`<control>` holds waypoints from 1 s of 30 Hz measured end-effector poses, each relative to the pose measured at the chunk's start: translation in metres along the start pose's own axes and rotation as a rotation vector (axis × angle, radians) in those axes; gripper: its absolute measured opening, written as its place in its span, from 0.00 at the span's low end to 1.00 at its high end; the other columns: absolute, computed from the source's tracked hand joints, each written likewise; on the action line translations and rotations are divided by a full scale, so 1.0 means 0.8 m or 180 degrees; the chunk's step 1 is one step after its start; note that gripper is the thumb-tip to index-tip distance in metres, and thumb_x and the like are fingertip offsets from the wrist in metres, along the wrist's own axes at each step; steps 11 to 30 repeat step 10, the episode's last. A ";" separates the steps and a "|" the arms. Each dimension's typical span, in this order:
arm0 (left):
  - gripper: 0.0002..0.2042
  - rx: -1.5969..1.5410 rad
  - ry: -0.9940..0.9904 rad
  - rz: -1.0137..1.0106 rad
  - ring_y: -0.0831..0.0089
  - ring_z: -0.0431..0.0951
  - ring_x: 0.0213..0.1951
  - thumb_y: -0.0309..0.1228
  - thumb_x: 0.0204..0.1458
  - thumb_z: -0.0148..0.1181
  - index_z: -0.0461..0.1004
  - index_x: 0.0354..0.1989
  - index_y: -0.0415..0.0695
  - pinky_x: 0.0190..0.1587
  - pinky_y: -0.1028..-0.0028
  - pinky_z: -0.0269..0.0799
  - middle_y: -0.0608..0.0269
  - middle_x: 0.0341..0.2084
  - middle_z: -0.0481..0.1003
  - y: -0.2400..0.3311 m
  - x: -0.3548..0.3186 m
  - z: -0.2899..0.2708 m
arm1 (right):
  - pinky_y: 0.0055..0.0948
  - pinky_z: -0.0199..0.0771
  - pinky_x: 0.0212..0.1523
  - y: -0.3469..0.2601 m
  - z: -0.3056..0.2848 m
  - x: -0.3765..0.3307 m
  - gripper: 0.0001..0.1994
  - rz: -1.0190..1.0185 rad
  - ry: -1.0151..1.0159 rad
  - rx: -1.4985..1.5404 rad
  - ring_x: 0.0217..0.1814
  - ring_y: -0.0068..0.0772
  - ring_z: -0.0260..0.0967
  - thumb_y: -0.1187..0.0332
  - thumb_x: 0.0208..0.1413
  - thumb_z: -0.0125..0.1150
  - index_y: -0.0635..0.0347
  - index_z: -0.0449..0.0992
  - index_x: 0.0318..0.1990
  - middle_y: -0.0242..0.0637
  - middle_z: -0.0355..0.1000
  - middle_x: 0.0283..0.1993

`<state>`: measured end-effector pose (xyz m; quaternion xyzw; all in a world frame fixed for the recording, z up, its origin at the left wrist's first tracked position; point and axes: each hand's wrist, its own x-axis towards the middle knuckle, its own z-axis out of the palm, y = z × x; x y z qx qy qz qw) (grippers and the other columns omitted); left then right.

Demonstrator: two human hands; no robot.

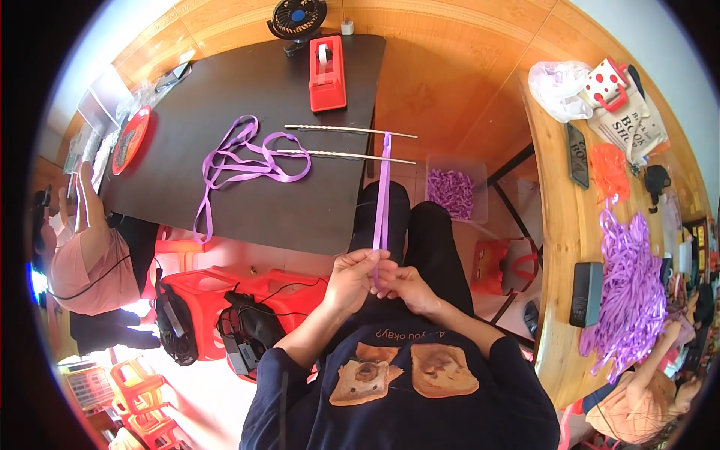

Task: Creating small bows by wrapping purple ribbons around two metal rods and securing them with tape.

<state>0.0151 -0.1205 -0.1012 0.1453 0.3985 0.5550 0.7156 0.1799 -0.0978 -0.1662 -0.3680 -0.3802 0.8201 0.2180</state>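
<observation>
A flat purple ribbon (383,199) runs from the two pale twisted sticks (349,130) straight down toward my lap. It forms a narrow doubled strip, and its lower part is pinched in my left hand (351,279). Close beside it, my right hand (409,289) has its fingertips closed on the ribbon's lower end. The fingertips of both hands almost meet, and they partly hide the ends. Both sticks jut past the right edge of the dark table (292,217). More purple ribbon (244,161) lies in loose loops on that table.
A red tape dispenser (327,79) and a small black fan (297,19) stand at the back. Past my knees sits a clear bin of purple pieces (450,193). On the right wooden table (559,240) lies a purple ribbon heap (622,285). Other people sit at both sides.
</observation>
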 end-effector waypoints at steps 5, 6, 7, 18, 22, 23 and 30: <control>0.12 0.0132 -0.0310 0.0080 0.69 0.80 0.30 0.29 0.61 0.49 0.75 0.44 0.33 0.35 0.75 0.74 0.51 0.32 0.79 -0.003 -0.021 -0.007 | 0.13 0.61 0.23 -0.008 -0.003 0.022 0.04 -0.0204 0.0641 0.0496 0.25 0.15 0.68 0.71 0.54 0.60 0.60 0.78 0.32 0.27 0.73 0.26; 0.12 0.0140 -0.0315 0.0075 0.69 0.80 0.30 0.29 0.61 0.49 0.75 0.44 0.33 0.35 0.75 0.74 0.51 0.32 0.79 -0.002 -0.021 -0.010 | 0.14 0.61 0.23 -0.011 -0.001 0.024 0.03 -0.0334 0.0835 0.0370 0.24 0.16 0.67 0.71 0.53 0.61 0.61 0.78 0.31 0.29 0.73 0.25; 0.12 0.0099 -0.0318 0.0089 0.69 0.80 0.30 0.29 0.62 0.49 0.75 0.44 0.33 0.35 0.76 0.74 0.51 0.32 0.79 -0.001 -0.022 -0.013 | 0.14 0.61 0.23 -0.010 0.000 0.024 0.03 -0.0334 0.0832 0.0377 0.24 0.16 0.67 0.71 0.53 0.61 0.61 0.78 0.31 0.29 0.73 0.25; 0.13 -0.0025 -0.0338 0.0049 0.68 0.80 0.31 0.29 0.61 0.50 0.74 0.45 0.33 0.36 0.76 0.73 0.51 0.33 0.79 0.000 -0.021 -0.015 | 0.15 0.62 0.23 -0.005 0.000 0.029 0.04 -0.0780 0.0538 0.0126 0.23 0.17 0.67 0.72 0.52 0.62 0.63 0.78 0.31 0.31 0.73 0.25; 0.13 -0.0025 -0.0338 0.0049 0.68 0.80 0.31 0.29 0.61 0.50 0.74 0.45 0.33 0.36 0.76 0.73 0.51 0.33 0.79 0.000 -0.021 -0.015 | 0.15 0.62 0.23 -0.005 0.000 0.029 0.04 -0.0780 0.0538 0.0126 0.23 0.17 0.67 0.72 0.52 0.62 0.63 0.78 0.31 0.31 0.73 0.25; 0.13 -0.0025 -0.0338 0.0049 0.68 0.80 0.31 0.29 0.61 0.50 0.74 0.45 0.33 0.36 0.76 0.73 0.51 0.33 0.79 0.000 -0.021 -0.015 | 0.15 0.62 0.23 -0.005 0.000 0.029 0.04 -0.0780 0.0538 0.0126 0.23 0.17 0.67 0.72 0.52 0.62 0.63 0.78 0.31 0.31 0.73 0.25; 0.13 -0.0025 -0.0338 0.0049 0.68 0.80 0.31 0.29 0.61 0.50 0.74 0.45 0.33 0.36 0.76 0.73 0.51 0.33 0.79 0.000 -0.021 -0.015 | 0.15 0.62 0.23 -0.005 0.000 0.029 0.04 -0.0780 0.0538 0.0126 0.23 0.17 0.67 0.72 0.52 0.62 0.63 0.78 0.31 0.31 0.73 0.25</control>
